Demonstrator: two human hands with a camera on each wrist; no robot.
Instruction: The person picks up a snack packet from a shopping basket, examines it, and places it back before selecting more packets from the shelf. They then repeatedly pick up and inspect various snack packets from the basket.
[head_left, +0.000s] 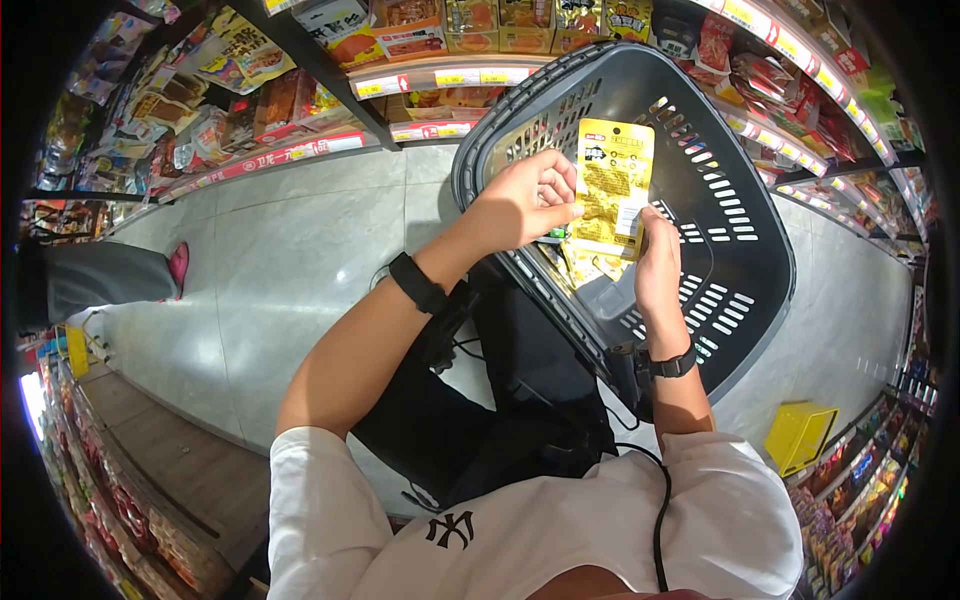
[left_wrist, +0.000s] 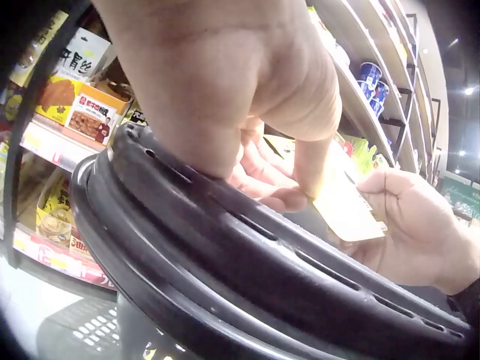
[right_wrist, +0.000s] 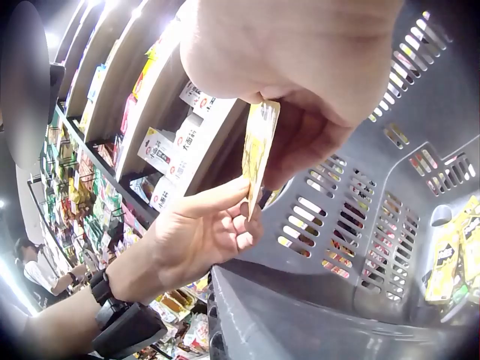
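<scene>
Two-handed, pinching one gold packet above the basket — with the left hand at its left edge and the right hand at its right, thumbs and fingers closed on it. Can also see yellow packets lying in the bottom of the basket, stocked shelves beyond its far rim, and a yellow box-like object on the floor to its right.

In the head view, the characters 卫龙一元 can be read on the red shelf strip, and an interlocked NY is printed on the white shirt. In the right wrist view, 大面筋 and 小面筋 are marked on white cartons. The lettering on the gold packet cannot be made out.
</scene>
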